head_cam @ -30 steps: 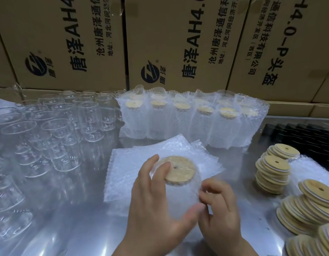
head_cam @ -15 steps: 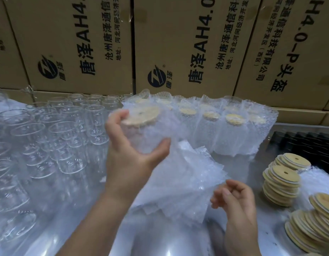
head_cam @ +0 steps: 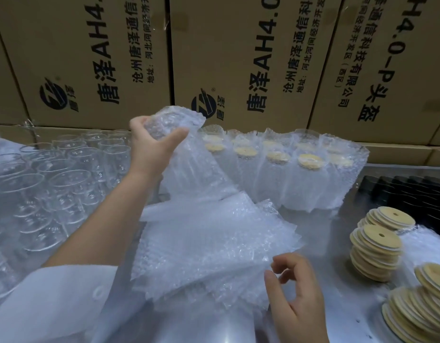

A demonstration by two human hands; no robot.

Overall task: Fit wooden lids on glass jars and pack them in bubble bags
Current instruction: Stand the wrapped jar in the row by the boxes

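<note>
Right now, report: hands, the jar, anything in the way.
Left hand grips bagged jar, raised at left end of packed row. Right hand empty, fingers loose, by flat bubble bags. Landing spot hidden behind the bag.

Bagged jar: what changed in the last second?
Left hand lifted the bagged jar off the bag stack, back toward the packed row. Right hand let go and hangs empty near the stack. Empty jars, lids and packed row stayed put.

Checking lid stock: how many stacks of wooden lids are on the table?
4 lid stacks, all at right: one leaning at the back, one upright before it, two fanned by the lower right corner. More may lie beyond the frame.
</note>
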